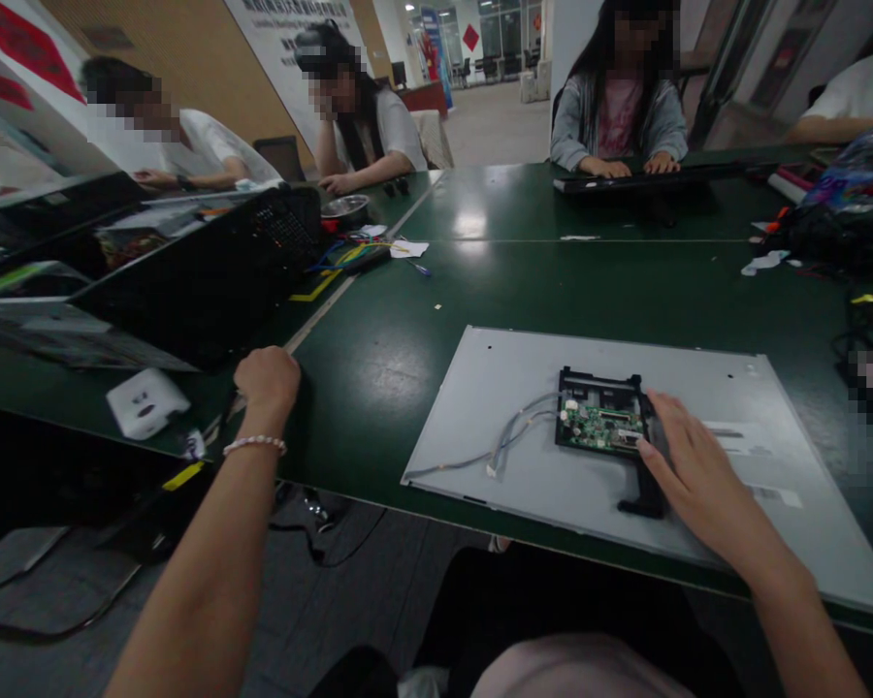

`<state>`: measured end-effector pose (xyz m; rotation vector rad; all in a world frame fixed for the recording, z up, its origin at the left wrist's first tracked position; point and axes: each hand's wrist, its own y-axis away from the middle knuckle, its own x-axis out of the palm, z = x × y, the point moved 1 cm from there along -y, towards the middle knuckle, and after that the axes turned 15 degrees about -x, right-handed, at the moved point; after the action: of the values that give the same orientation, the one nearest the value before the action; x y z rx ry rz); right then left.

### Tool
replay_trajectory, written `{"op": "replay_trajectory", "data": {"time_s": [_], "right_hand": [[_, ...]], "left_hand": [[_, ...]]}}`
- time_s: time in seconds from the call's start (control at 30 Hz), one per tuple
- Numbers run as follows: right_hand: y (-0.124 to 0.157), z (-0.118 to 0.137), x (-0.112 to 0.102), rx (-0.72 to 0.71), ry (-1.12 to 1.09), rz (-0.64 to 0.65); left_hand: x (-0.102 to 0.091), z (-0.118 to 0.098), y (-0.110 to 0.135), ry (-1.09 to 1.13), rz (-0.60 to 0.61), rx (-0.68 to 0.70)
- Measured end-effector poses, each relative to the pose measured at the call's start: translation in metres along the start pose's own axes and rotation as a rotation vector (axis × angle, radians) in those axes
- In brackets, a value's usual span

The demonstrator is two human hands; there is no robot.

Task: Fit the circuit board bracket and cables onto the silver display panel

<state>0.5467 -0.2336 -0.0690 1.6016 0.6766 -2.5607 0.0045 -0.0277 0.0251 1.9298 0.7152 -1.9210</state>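
A flat grey metal panel (509,388), like the back of a display, lies on the table in front of me. On it sits a black plastic bracket (598,377) carrying a green circuit board (602,425). Grey cables (505,441) run left from the board across the panel. My right hand (705,485) grips the bracket's right side, thumb near the board's corner and fingers along the far end. To the left, my left hand (268,378) is closed in a fist at the table edge, a beaded bracelet (254,444) on its wrist; whatever it holds is hidden.
Left stands an open black casing (196,271), with a white plastic piece (146,402) before it. Wires (349,254) and a screwdriver (420,267) lie beyond. Across the green table (378,359), a co-worker's hands rest on a black bar-shaped part (626,182). Black cables (807,242) crowd the right.
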Motion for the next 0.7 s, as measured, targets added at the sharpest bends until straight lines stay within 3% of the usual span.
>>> {"op": "replay_trajectory", "data": {"time_s": [0.1,0.2,0.7], "right_hand": [[-0.001,-0.003,0.000,0.003,0.006,0.000],[-0.001,-0.005,0.000,0.005,0.014,0.008],[0.001,-0.004,0.001,-0.005,0.062,0.035]], "left_hand": [[0.005,-0.001,-0.008,-0.106,-0.059,-0.127],[0.010,-0.008,-0.010,-0.164,-0.088,-0.139],[0.030,-0.050,0.032,-0.211,-0.172,0.060]]}}
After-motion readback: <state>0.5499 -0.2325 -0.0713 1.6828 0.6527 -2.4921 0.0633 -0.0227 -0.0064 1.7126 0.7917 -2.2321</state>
